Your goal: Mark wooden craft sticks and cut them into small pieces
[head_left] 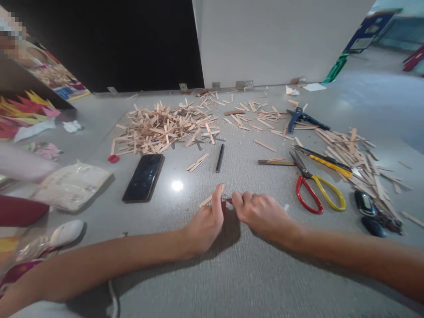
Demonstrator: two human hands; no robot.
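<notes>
My left hand (pixel 207 221) rests on the grey table (pixel 232 274) with its fingers curled and thumb pressed on a thin wooden stick (pixel 206 201) that pokes out to the left. My right hand (pixel 261 214) is closed in a pinch right beside it, fingertips meeting the left thumb over a small dark reddish object (pixel 228 200) that I cannot make out. Both hands lie low at the table's middle front.
A big pile of wooden sticks (pixel 165 128) lies at the back, more sticks (pixel 354 154) at right. Red-and-yellow scissors (pixel 314 187), blue pliers (pixel 300 117), a black pen (pixel 220 157), a black phone (pixel 144 177), a plastic bag (pixel 71 185) and a white mouse (pixel 66 232) surround the hands.
</notes>
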